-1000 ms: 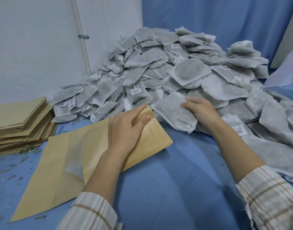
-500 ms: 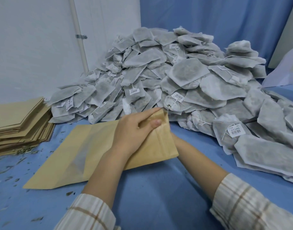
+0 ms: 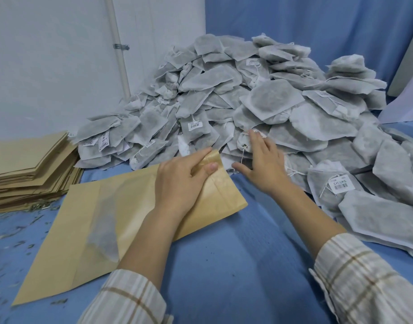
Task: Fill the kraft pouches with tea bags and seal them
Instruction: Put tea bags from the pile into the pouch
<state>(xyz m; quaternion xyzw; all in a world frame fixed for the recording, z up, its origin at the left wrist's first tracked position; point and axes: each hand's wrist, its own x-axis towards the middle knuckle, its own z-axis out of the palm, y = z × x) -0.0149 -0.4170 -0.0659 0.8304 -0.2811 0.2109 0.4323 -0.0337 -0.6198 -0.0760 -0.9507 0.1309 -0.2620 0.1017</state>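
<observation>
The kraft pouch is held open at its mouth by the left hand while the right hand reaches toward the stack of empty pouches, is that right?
Not quite. In the head view the left hand grips the kraft pouch mouth, but the right hand reaches toward the tea bag pile, not the pouch stack.

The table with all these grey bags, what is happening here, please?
A person is packing tea bags into kraft pouches. The left hand pinches the open mouth of one kraft pouch lying flat on the blue table; a tea bag shows through its window. The right hand, fingers spread, reaches onto the big pile of tea bags and holds none yet. A stack of empty pouches waits to the left. The pouch is not sealed.
</observation>
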